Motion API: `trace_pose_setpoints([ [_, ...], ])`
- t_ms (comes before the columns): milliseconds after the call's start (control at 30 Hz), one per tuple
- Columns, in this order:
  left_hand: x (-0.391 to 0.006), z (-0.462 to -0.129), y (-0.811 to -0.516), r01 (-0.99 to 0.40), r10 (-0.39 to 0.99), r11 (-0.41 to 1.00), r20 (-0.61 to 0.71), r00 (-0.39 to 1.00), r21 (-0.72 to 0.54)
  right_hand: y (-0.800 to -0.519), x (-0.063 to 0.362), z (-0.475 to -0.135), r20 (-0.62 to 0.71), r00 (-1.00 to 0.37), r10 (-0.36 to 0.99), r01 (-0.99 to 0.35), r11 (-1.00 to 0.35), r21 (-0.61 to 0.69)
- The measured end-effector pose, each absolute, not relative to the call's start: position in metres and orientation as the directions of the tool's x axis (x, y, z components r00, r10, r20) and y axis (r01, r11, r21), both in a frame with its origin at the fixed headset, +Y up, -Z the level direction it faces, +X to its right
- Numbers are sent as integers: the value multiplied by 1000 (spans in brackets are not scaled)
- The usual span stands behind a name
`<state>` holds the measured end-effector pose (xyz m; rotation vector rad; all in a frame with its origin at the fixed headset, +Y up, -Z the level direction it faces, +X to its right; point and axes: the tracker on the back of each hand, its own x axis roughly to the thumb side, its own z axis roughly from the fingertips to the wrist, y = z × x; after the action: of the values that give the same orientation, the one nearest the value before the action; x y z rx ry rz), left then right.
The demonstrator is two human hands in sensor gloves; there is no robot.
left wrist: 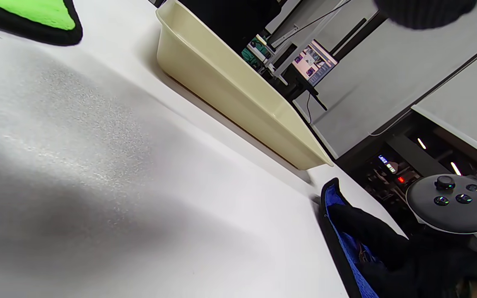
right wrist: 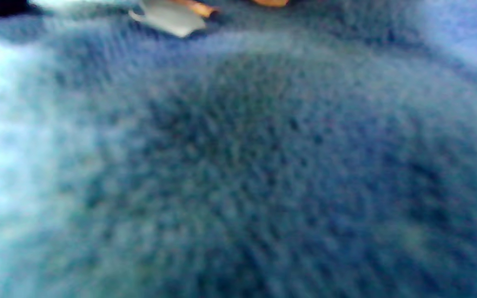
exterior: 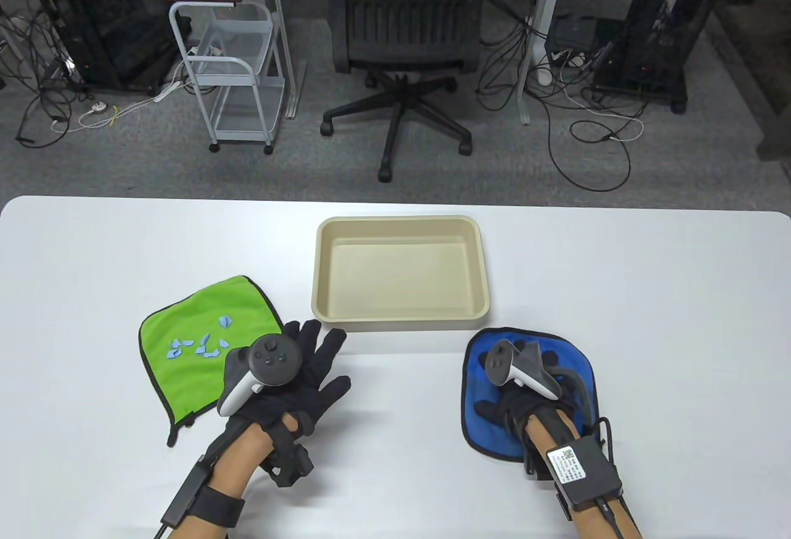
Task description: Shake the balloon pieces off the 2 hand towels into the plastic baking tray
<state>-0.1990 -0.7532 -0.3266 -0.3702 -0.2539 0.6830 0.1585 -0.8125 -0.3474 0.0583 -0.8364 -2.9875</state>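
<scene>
Two fleecy, black-edged towels, green towel (exterior: 191, 347) and blue towel (exterior: 488, 372), flank a smooth beige tray (exterior: 400, 316). Left hand (exterior: 290, 378) hovers splayed, empty; right hand (exterior: 525, 390) lies flat on blue.

At frame centre we see the beige baking tray (exterior: 400, 270) on the white tabletop (exterior: 649, 267). At lower left lies the green towel (exterior: 191, 341), strewn with blue balloon pieces (exterior: 201, 346); our left hand (exterior: 296, 372) hovers beside it, fingers spread. At lower right our right hand (exterior: 525, 390) rests on the blue towel (exterior: 482, 434).
</scene>
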Motion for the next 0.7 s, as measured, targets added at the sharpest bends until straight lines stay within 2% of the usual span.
trace_pose_setpoints([
  [433, -204, -327, -754, -578, 659, 707, 84, 748, -408, -814, 36, -321, 140, -989, -42, 106, -863, 495],
  [700, -215, -329, -752, -609, 681, 688, 60, 730, -396, -815, -1, -318, 158, -987, -34, 108, -868, 484],
])
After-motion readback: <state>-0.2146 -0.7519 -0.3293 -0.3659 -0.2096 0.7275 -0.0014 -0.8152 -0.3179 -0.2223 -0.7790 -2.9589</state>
